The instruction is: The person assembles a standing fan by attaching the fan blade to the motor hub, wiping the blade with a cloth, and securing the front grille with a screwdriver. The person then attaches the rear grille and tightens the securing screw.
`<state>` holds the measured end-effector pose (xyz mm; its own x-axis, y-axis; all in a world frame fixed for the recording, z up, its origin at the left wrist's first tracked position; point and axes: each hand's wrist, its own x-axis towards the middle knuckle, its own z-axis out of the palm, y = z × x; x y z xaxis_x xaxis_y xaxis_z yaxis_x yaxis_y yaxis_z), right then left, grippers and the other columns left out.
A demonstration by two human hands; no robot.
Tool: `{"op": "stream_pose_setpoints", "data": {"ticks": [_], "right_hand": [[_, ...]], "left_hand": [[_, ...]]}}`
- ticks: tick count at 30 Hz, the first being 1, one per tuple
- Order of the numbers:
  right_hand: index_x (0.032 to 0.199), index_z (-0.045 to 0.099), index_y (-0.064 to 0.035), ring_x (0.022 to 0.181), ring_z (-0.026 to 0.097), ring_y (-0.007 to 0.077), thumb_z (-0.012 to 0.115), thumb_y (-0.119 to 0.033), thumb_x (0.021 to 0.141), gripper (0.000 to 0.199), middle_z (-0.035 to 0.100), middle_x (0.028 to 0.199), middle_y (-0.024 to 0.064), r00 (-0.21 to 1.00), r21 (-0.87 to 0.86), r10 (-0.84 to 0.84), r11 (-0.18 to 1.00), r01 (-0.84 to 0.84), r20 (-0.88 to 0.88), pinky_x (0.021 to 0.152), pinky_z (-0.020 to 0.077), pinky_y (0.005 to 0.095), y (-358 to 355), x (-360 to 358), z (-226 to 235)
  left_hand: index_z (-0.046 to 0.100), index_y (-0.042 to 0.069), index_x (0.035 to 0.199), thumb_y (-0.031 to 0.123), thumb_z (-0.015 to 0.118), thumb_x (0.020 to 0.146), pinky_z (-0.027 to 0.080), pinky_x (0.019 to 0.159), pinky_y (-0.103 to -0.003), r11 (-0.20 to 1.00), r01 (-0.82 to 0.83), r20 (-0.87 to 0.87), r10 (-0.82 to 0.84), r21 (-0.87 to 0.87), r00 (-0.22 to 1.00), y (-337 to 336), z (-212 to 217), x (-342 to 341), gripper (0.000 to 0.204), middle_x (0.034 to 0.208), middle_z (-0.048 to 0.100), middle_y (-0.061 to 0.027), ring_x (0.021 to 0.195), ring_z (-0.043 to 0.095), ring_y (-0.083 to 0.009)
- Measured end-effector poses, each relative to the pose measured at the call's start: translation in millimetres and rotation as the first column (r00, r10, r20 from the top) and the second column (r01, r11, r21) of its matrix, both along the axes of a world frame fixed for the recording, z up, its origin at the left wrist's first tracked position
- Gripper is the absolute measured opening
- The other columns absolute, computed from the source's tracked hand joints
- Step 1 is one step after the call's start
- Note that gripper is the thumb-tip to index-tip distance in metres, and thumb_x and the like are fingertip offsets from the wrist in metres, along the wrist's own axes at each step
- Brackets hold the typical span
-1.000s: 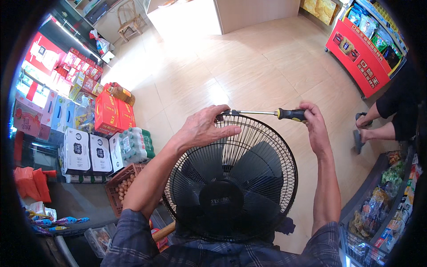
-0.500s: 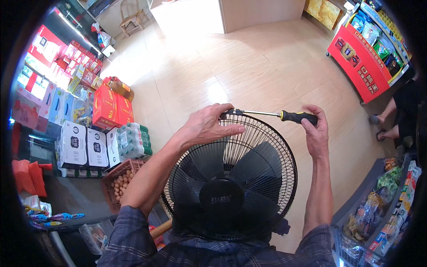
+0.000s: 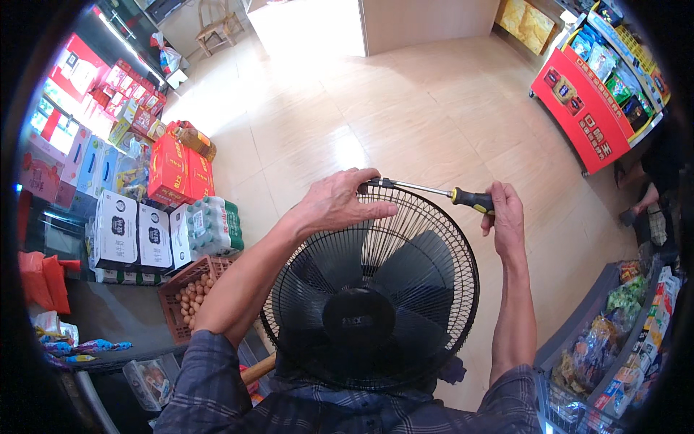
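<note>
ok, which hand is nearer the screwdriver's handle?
Right. The right hand holds the end of the screwdriver's handle; the left hand is off to its left, at the fan guard's top rim.

Left hand at top rim of black fan, thumb across its wire front. Right hand grips screwdriver by its black-and-yellow handle; shaft runs leftward to a dark clip on the rim (tip too small to make out; seating uncertain). Eggs in brown crate, left; red display cart, upper right.

Eggs in crate, left of fan
</note>
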<state>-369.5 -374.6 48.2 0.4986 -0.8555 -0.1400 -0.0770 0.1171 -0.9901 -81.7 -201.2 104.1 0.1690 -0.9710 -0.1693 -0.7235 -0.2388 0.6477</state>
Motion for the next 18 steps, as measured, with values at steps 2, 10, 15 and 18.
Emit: {"op": "stream_pose_setpoints", "data": {"ticks": [2, 10, 15, 18], "right_hand": [[0.106, 0.053, -0.0023, 0.061, 0.06, 0.0119, 0.061, -0.03, 0.097, 0.03, 0.062, 0.08, 0.0052, 0.999, -0.076, -0.018, 0.997, 0.015, -0.04, 0.055, 0.0492, 0.0239, 0, 3, -1], [0.109, 0.054, -0.0022, 0.058, 0.057, 0.0103, 0.059, -0.029, 0.098, 0.029, 0.062, 0.086, 0.0067, 0.997, 0.038, -0.021, 0.999, 0.018, 0.076, 0.05, 0.0472, 0.0227, 5, 0, -1], [0.106, 0.056, -0.0024, 0.057, 0.055, 0.01, 0.058, -0.031, 0.099, 0.03, 0.058, 0.081, 0.0046, 0.995, -0.317, -0.025, 0.947, 0.056, 0.1, 0.05, 0.047, 0.0228, 7, 6, -5], [0.108, 0.056, -0.002, 0.067, 0.057, 0.0103, 0.06, -0.029, 0.098, 0.029, 0.058, 0.085, 0.0042, 0.99, -0.207, -0.007, 0.978, 0.037, 0.143, 0.056, 0.0495, 0.0235, 8, 6, 3]], "left_hand": [[0.063, 0.002, 0.119, 0.078, 0.062, 0.073, 0.052, 0.082, -0.044, 1.0, -0.005, -0.003, 0.005, -0.008, 1.0, 0, 0, 0, 0.089, 0.101, 0.067, -0.0184, 0.096, 0.065, -0.0306], [0.062, 0.001, 0.12, 0.081, 0.06, 0.071, 0.052, 0.082, -0.044, 1.0, 0.011, 0.004, -0.011, -0.004, 1.0, -1, -2, 1, 0.094, 0.1, 0.066, -0.0183, 0.096, 0.065, -0.0306], [0.063, 0.002, 0.12, 0.081, 0.061, 0.072, 0.051, 0.082, -0.043, 1.0, -0.003, 0.01, 0.003, -0.001, 1.0, 0, -4, 2, 0.092, 0.098, 0.066, -0.0181, 0.095, 0.065, -0.0305], [0.063, 0.002, 0.119, 0.08, 0.061, 0.072, 0.051, 0.082, -0.043, 1.0, -0.004, 0.006, 0.004, 0.014, 1.0, 0, -3, 1, 0.091, 0.098, 0.066, -0.018, 0.095, 0.065, -0.0308]]}}
